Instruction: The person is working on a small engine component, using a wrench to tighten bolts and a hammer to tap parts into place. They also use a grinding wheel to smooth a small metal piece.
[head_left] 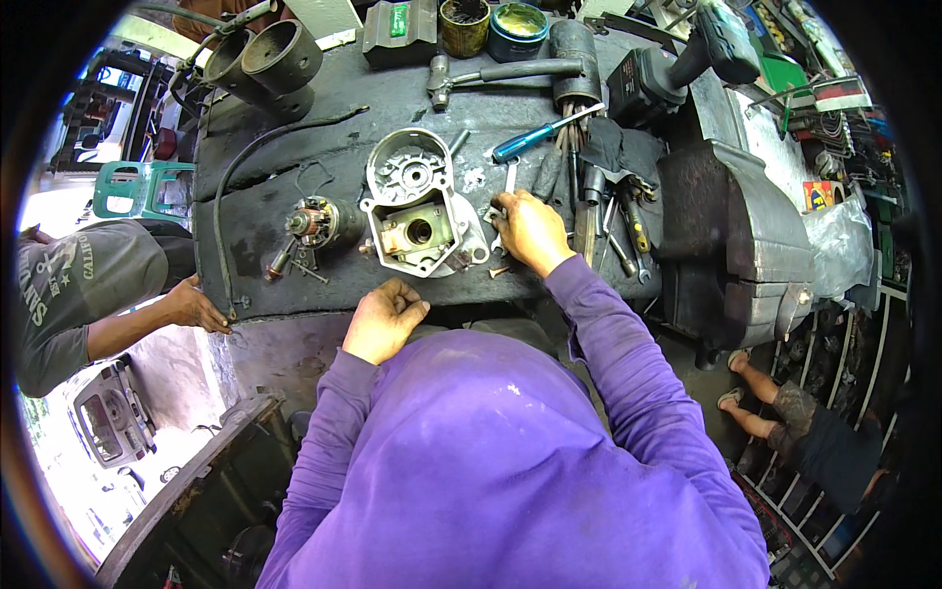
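Observation:
My right hand [525,228] has its fingers curled on a wrench [511,177] at the right of an open aluminium housing [412,236] with a round chamber at its top. My left hand [388,314] is curled at the bench's front edge, below the housing; whatever is inside its fingers, if anything, is hidden. A copper-wound motor part [316,222] rests left of the housing, with bolts [309,270] beside it. A blue screwdriver [520,142], a hammer [505,71] and several other tools lie around on the dark bench [245,157].
A co-worker's hand [196,306] touches the bench's left edge. Paint-stained cans [518,27], metal cylinders [275,59], a hose [245,157] and a cordless drill [677,69] sit on the bench. A black case [726,245] stands right. Another person's legs [760,402] show at lower right.

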Demonstrator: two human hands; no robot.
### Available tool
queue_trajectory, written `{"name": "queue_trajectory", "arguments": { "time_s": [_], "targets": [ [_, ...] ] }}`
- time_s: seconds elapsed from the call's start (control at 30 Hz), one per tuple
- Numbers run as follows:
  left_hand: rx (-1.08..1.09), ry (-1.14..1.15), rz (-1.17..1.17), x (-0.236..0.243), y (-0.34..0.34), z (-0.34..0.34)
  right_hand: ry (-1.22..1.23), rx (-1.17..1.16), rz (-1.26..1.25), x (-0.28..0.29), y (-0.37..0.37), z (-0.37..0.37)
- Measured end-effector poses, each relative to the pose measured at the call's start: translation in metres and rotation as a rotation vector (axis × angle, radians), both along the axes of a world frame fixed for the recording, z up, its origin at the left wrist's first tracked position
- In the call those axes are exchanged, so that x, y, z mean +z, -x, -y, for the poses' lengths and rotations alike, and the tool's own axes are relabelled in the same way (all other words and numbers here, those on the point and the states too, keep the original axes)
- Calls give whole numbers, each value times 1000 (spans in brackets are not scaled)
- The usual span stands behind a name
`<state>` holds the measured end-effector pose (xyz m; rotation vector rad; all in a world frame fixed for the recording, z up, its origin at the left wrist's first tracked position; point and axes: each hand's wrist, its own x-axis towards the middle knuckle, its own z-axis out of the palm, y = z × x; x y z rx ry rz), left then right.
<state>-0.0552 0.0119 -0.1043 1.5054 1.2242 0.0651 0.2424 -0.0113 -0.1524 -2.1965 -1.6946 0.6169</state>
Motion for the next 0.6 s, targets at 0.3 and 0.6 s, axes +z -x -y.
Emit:
{"name": "queue_trajectory", "arguments": {
  "time_s": [0.3,0.6],
  "targets": [
    [-68,-15,57,-11,-3,-5,-39,-88,-50,0,13,2],
    [-234,279,92,-9,-34,-3,-184,-90,-111,0,25,19]
  ]
}}
